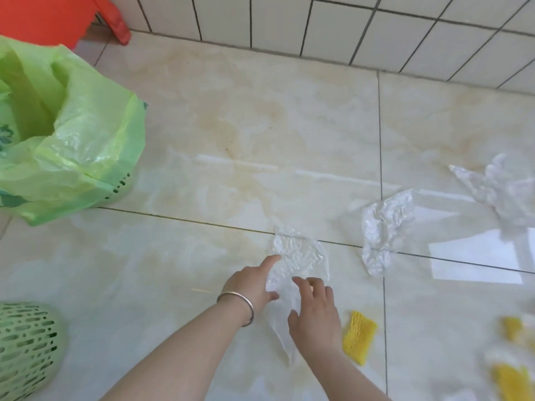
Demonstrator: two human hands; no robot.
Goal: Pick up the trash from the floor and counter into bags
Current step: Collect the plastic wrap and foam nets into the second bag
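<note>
Left hand (251,285), silver bangle (238,305) on the wrist: forefinger stretched forward onto a crumpled clear plastic film (298,261) lying on the cream marble-patterned floor tiles (202,125), thumb touching the film's near edge. Right hand (315,311): fingers loosely spread and bent, resting on the same film; whether it grips cannot be told. Second crumpled clear plastic sheet (382,230): on the floor to the right, apart from the first. Third crumpled clear plastic piece (500,189): farther right. Yellow foam net sleeve (359,337): just beside the right hand. More yellow foam pieces (509,371): lower right edge, blurred. Light green plastic bag (72,140): open-mouthed, lining a bin at left. Green foam fruit net (26,348): lower left. Red plastic stool (52,15): upper left, by the white tiled wall (347,24).
</note>
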